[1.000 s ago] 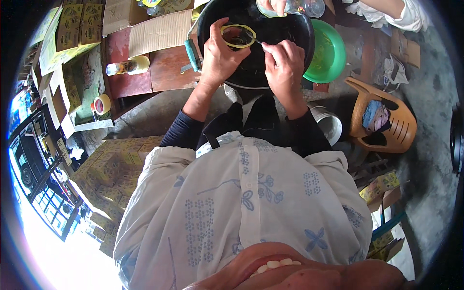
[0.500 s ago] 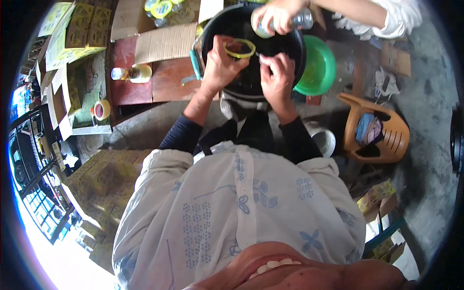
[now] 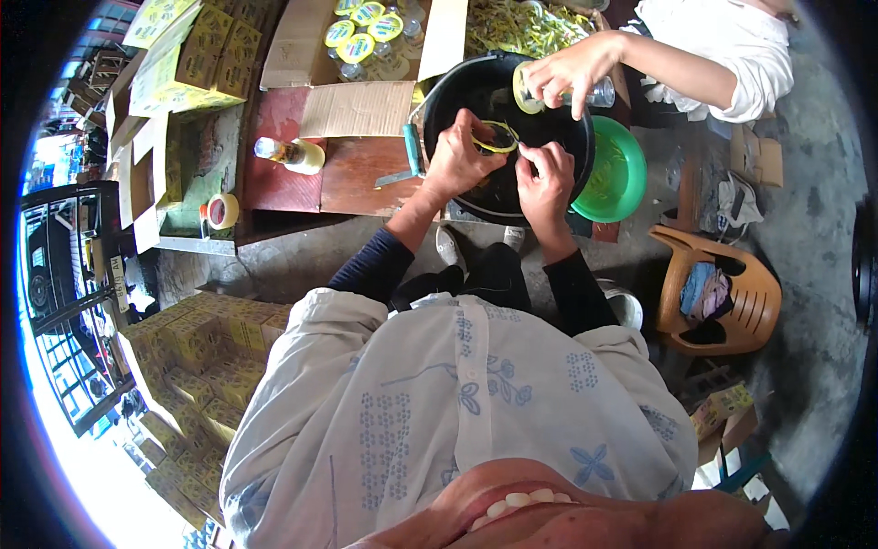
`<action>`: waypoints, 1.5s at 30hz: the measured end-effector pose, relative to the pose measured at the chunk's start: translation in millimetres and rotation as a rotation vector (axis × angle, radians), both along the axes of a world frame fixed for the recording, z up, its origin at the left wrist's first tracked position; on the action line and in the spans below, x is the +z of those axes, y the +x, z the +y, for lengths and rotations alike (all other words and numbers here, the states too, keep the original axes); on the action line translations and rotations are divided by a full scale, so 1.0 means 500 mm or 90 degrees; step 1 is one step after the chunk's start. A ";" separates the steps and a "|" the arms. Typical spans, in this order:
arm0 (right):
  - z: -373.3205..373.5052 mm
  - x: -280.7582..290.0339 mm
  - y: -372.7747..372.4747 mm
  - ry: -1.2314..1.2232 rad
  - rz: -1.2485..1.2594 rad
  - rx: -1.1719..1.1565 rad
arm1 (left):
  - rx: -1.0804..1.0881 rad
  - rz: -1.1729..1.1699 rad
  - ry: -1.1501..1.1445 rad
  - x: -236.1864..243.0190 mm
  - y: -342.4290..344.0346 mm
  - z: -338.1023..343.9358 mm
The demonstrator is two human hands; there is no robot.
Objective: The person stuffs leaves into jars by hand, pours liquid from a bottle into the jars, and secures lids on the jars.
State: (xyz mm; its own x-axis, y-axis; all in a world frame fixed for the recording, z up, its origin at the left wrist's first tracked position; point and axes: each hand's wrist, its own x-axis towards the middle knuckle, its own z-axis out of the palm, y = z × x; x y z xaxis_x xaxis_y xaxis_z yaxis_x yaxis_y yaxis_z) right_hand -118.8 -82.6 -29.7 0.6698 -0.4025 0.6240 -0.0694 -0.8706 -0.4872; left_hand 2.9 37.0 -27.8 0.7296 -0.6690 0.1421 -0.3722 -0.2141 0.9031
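My left hand [image 3: 465, 157] grips a round, yellow-rimmed ring [image 3: 499, 137] with a dark middle, tilted above a black bucket [image 3: 585, 157]. Just right of it, my right hand [image 3: 546, 181] has its fingers pinched close to the ring's edge; whatever they hold is too small to make out. Over the bucket's far right side, a co-worker's hand [image 3: 567, 78] clasps a clear bottle [image 3: 600, 93] with a yellow end. The bucket's inside is dark, so its contents are hard to tell.
A green basin [image 3: 631, 174] stands right of the bucket. Left on the table lie a small bottle [image 3: 291, 156] and a tape roll [image 3: 222, 211]. Behind is an open carton [image 3: 357, 112] of yellow-topped bottles. An orange chair [image 3: 750, 311] holds cloths; yellow boxes [image 3: 197, 343] are stacked lower left.
The view has shifted, so the table scene sits lower and further right, showing more of the carton and yellow-green strips behind. My hands keep nearly the same pose around the ring.
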 end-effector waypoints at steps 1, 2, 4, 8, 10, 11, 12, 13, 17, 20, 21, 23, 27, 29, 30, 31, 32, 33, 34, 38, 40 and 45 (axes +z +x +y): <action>-0.001 0.001 0.000 0.001 0.003 -0.001 | -0.016 0.002 0.012 0.000 0.001 0.000; 0.002 -0.003 -0.001 0.000 -0.008 -0.002 | -0.031 0.004 0.024 0.000 0.001 0.002; 0.000 -0.014 -0.003 0.019 0.019 -0.015 | -0.045 -0.039 -0.007 -0.008 -0.001 0.002; -0.001 -0.005 0.008 0.030 0.034 -0.001 | -0.025 -0.038 0.029 -0.016 0.000 0.007; -0.003 -0.013 0.014 0.027 0.006 0.014 | -0.013 -0.029 -0.007 -0.023 0.004 0.002; -0.008 -0.015 0.013 0.032 0.011 0.012 | -0.003 -0.083 -0.031 -0.033 0.006 -0.004; -0.010 -0.014 0.013 0.036 0.022 0.017 | 0.012 -0.133 -0.053 -0.033 0.005 -0.008; -0.019 -0.019 0.010 0.026 0.036 0.010 | 0.001 -0.147 -0.045 -0.027 0.003 -0.014; -0.026 -0.041 0.005 0.048 0.059 -0.001 | 0.029 -0.158 -0.073 -0.051 -0.011 -0.019; -0.028 -0.049 0.004 0.060 0.068 0.030 | 0.003 -0.238 -0.090 -0.072 0.002 -0.018; -0.031 -0.054 0.005 0.049 0.075 0.030 | 0.000 -0.249 -0.099 -0.081 0.007 -0.019; -0.033 -0.056 0.005 0.047 0.076 0.028 | 0.030 -0.268 -0.045 -0.076 -0.004 -0.018; -0.033 -0.053 0.007 0.073 0.073 0.010 | 0.049 -0.316 0.046 -0.034 -0.023 -0.008; -0.028 -0.052 0.009 0.070 0.102 0.000 | 0.069 -0.350 0.110 -0.026 -0.037 -0.002; -0.027 -0.054 0.011 0.081 0.097 -0.015 | 0.051 -0.356 0.115 -0.025 -0.040 -0.002; -0.028 -0.055 0.012 0.074 0.102 -0.019 | 0.036 -0.357 0.138 -0.023 -0.043 -0.004; -0.028 -0.056 0.014 0.067 0.107 -0.023 | 0.022 -0.358 0.161 -0.020 -0.044 -0.005; -0.027 -0.051 0.012 0.056 0.098 -0.018 | 0.028 -0.398 0.171 -0.024 -0.044 -0.006; -0.025 -0.051 0.012 0.061 0.097 -0.030 | 0.050 -0.402 0.146 -0.027 -0.043 -0.006; -0.025 -0.055 0.016 0.075 0.107 -0.037 | 0.085 -0.407 0.185 -0.029 -0.037 -0.008; -0.026 -0.060 0.011 0.021 0.091 -0.049 | 0.065 -0.390 0.133 -0.040 -0.033 -0.012; -0.019 -0.048 0.002 -0.036 0.033 -0.016 | 0.073 -0.286 0.072 -0.037 -0.036 -0.013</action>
State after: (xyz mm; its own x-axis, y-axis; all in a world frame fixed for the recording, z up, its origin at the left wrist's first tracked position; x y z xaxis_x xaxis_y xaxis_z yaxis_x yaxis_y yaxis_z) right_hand -117.9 -92.1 -53.7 0.6923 -0.3850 0.6103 -0.1157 -0.8941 -0.4327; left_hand -14.9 30.4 -46.0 0.6820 -0.6178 0.3913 -0.6893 -0.3641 0.6264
